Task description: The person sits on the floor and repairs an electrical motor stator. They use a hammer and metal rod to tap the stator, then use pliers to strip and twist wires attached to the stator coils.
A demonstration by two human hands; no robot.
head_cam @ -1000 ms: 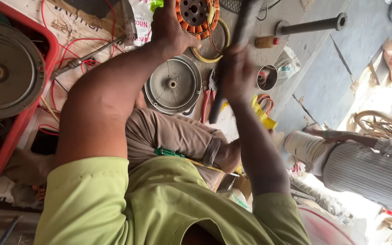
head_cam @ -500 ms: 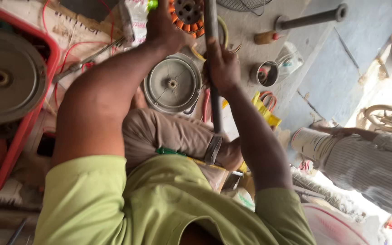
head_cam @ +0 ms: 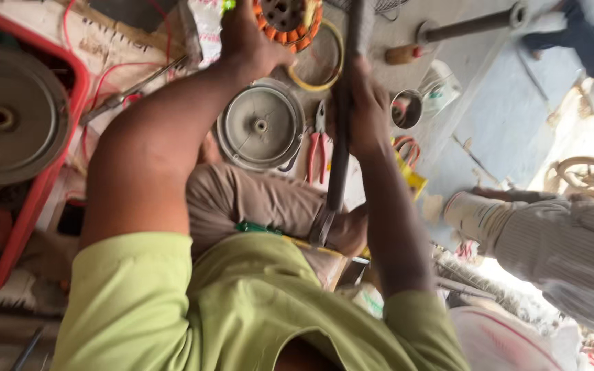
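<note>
holding the orange-wound stator (head_cam: 289, 20) steady, the left hand (head_cam: 245, 38) rests on its near edge, fingers curled against it. the right hand (head_cam: 366, 110) has its grip pressed together around a long dark metal bar (head_cam: 342, 148), just beside the stator. a grey round cover (head_cam: 260, 125) and red-handled pliers (head_cam: 316, 148) lie on the floor below the stator. judged step: driving or levering at the stator; this calls for a firm brace and an aligned bar.

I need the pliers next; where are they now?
The red-handled pliers lie on the floor in the head view, between the round grey motor cover and the dark bar.
</note>
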